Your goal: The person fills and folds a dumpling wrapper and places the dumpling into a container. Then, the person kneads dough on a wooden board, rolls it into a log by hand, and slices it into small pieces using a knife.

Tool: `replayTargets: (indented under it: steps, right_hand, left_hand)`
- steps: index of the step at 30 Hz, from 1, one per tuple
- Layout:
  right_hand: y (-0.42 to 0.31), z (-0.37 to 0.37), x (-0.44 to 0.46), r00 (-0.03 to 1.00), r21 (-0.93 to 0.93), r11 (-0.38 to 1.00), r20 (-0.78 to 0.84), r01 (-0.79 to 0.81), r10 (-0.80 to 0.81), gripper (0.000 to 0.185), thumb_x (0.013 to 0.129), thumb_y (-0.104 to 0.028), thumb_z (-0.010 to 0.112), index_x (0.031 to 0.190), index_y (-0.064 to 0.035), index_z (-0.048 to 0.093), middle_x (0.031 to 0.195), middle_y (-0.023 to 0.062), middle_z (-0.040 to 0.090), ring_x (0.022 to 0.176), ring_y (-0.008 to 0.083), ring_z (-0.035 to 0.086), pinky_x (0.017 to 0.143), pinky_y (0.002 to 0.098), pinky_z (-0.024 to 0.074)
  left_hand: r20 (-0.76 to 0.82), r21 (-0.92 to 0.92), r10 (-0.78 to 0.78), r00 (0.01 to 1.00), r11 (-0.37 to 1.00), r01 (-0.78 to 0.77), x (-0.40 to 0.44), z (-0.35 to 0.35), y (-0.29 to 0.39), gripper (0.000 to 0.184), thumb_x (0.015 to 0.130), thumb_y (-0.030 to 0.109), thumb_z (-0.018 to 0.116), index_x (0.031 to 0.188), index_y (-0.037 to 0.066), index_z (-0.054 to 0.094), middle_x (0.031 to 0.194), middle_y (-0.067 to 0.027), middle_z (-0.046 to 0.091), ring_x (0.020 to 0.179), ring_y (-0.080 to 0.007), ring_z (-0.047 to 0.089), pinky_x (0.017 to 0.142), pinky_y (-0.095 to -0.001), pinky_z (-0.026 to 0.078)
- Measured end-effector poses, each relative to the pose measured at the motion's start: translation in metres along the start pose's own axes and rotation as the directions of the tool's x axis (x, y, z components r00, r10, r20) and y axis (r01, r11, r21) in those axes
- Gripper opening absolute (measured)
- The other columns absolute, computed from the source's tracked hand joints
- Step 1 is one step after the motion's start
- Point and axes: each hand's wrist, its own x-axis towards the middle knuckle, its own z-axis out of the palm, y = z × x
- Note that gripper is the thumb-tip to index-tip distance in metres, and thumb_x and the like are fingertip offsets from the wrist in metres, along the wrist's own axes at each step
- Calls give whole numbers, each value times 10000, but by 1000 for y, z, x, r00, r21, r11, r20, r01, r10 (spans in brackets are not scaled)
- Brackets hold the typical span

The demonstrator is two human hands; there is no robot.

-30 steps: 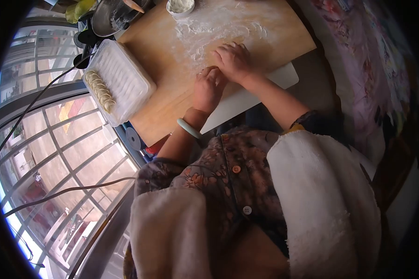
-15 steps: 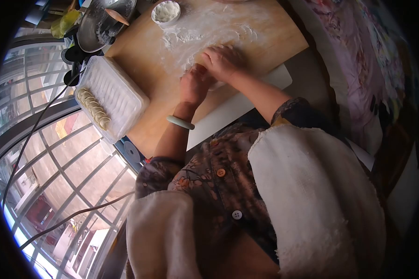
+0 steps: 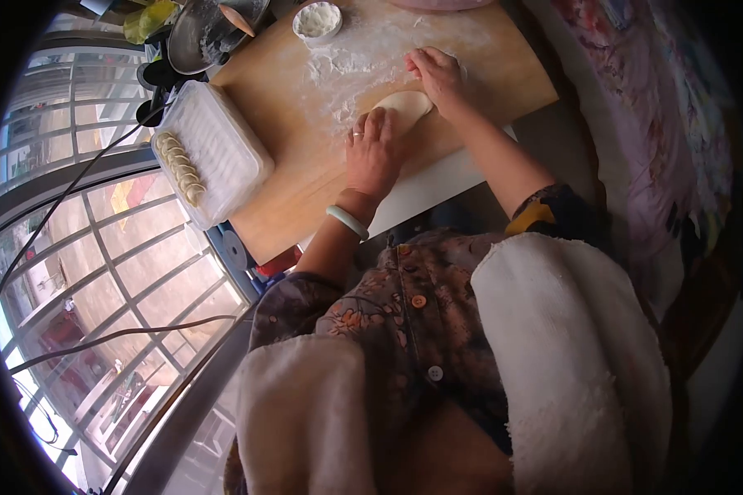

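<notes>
A smooth, flattened pale piece of dough (image 3: 408, 108) lies on the floured wooden board (image 3: 289, 165). My left hand (image 3: 373, 155), with a ring and a pale bracelet on the wrist, touches the dough's left side, its fingers bent over the edge. Just above and right of the dough is my right hand (image 3: 437, 76), its fingers curled together; whether anything is between them is too small to tell. Loose white flour (image 3: 338, 66) is spread beyond both hands.
A clear plastic tray (image 3: 252, 175) with a row of several dumplings (image 3: 180, 169) stands at the board's left edge. Behind are a small bowl of flour (image 3: 317, 21), a metal pan (image 3: 191, 41) and part of a pink container (image 3: 442, 3). A barred window is at left.
My hands have moved apart from their pressed-together position, my right hand up and to the right. The dough they covered now shows between them. The view has shifted slightly.
</notes>
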Motion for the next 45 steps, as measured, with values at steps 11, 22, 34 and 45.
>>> replayTargets:
  steps: [11,22,34,45]
  right_hand:
    - [-22,-31,-23,970,-71,967,-34,-244,242,321,969,-346,576,941,-42,676,859,5,653,785,91,577,721,260,478]
    - [10,52,-38,843,-748,393,434,534,-319,289,908,-370,561,879,-107,677,985,94,679,989,328,598,870,517,429]
    - [19,82,0,929,-806,471,355,359,-101,282,920,-339,576,848,-85,674,896,142,702,890,385,643,785,465,505]
    - [-69,41,0,890,-623,777,301,-88,342,489,947,-517,514,1004,-68,698,882,158,697,809,336,662,762,421,512]
  left_hand:
    - [575,-805,-342,743,-77,588,31,1,-5,418,964,344,643,1207,8,593,1052,-56,653,963,-152,608,840,-315,500]
    - [397,-706,-510,763,361,609,2,19,7,363,874,193,606,1157,-34,612,991,-248,678,955,-348,666,835,-406,500]
    - [334,-707,-529,781,408,578,-2,3,0,461,872,234,678,1219,-53,575,993,-183,708,914,-270,685,814,-358,527]
    - [110,-562,-345,932,752,344,13,26,4,445,856,177,683,1238,11,528,1007,-170,647,823,-313,677,740,-410,536]
